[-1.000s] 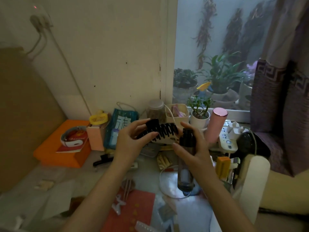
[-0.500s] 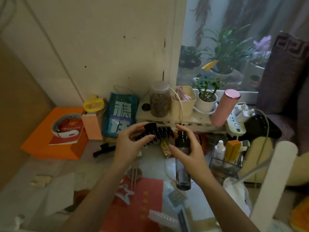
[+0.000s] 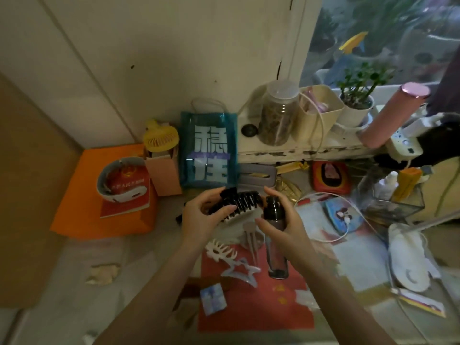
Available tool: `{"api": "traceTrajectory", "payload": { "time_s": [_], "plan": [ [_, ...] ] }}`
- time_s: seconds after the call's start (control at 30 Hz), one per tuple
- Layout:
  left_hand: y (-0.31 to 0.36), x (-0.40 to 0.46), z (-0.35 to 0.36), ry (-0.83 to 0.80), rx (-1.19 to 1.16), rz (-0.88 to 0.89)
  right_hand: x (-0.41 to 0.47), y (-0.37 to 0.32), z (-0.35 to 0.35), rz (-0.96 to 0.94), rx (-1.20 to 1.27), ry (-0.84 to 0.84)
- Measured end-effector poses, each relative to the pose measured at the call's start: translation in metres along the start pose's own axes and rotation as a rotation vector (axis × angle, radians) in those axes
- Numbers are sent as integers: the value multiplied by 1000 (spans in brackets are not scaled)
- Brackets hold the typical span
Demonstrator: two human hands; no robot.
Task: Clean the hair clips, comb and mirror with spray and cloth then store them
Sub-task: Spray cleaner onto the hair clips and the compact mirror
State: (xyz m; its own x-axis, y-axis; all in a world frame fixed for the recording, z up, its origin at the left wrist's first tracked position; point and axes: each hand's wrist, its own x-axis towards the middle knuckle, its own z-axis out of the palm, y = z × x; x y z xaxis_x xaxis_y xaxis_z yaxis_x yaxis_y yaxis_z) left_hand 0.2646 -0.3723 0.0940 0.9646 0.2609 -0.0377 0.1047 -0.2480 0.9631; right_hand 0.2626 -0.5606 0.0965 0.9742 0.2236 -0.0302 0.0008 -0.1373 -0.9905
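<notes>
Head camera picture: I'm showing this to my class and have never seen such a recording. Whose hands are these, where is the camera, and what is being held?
There is no machine: a person wears one camera on the head, looking down at their own bare hands. The left hand holds a black claw hair clip. The right hand grips a dark spray bottle, its nozzle close to the clip. Below them, on a red sheet, lie a white clip and a star-shaped clip. The desk is cluttered.

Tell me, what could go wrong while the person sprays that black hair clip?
The spray bottle in the right hand points at the black claw clip, gripped by the left hand. Mist could wet the white power strip or red paper below. Wet fingers might drop the clip.
</notes>
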Motion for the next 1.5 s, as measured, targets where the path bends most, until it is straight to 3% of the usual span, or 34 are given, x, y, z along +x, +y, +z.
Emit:
{"api": "traceTrajectory", "payload": {
  "time_s": [0.53, 0.73, 1.03, 1.5],
  "plan": [
    [-82, 0, -83, 81, 7, -193, 15, 47, 103, 224, 68, -197],
    [-117, 23, -104, -17, 17, -271, 22, 72, 143, 326, 54, -144],
    [-175, 59, -129, -231, 16, -343, 23, 100, 200, 448, 54, 65],
    [-222, 61, -145, -273, -41, -404, 24, 132, 228, 514, 62, 87]
  ]
}}
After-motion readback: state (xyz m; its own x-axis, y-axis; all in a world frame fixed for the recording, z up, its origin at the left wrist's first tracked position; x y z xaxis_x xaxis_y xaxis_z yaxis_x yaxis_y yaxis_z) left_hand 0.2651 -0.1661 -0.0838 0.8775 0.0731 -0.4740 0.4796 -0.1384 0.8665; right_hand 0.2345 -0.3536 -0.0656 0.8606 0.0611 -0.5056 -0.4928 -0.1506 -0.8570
